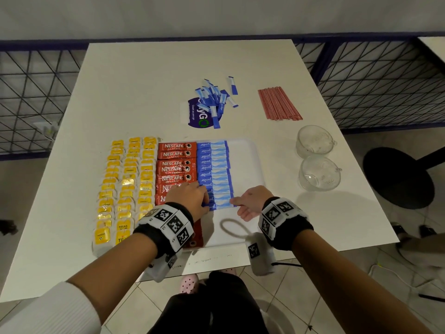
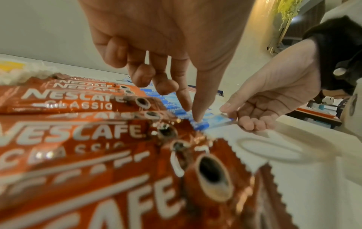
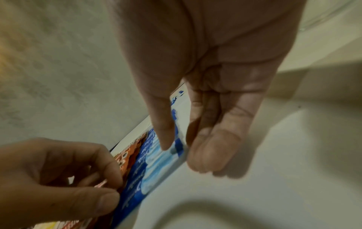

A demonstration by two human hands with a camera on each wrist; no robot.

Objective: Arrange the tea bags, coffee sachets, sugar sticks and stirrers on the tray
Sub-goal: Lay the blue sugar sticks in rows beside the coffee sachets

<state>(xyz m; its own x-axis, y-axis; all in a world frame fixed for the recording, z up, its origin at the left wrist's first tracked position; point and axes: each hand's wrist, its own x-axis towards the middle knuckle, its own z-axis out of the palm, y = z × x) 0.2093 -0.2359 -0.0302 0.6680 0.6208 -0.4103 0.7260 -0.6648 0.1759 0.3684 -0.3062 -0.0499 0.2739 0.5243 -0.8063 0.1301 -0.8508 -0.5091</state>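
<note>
A white tray (image 1: 248, 165) holds a column of red coffee sachets (image 1: 175, 165) and, beside it, a column of blue sugar sticks (image 1: 213, 169). Yellow tea bags (image 1: 127, 186) lie in three columns to the left of the sachets. My left hand (image 1: 204, 206) pinches the left end of the nearest sugar stick (image 1: 222, 205), thumb and forefinger on it (image 2: 192, 114). My right hand (image 1: 237, 204) pinches its right end, thumb on top and fingers curled under (image 3: 176, 155). The stick (image 3: 156, 162) lies flat at the near end of the blue column.
Loose sugar sticks (image 1: 214, 100) lie in a pile on a round sticker at the table's far middle. Red stirrers (image 1: 278, 103) lie in a bundle at the far right. Two glass cups (image 1: 314, 141) (image 1: 319, 173) stand right of the tray. A cord loop (image 1: 234, 227) rests on the tray's near part.
</note>
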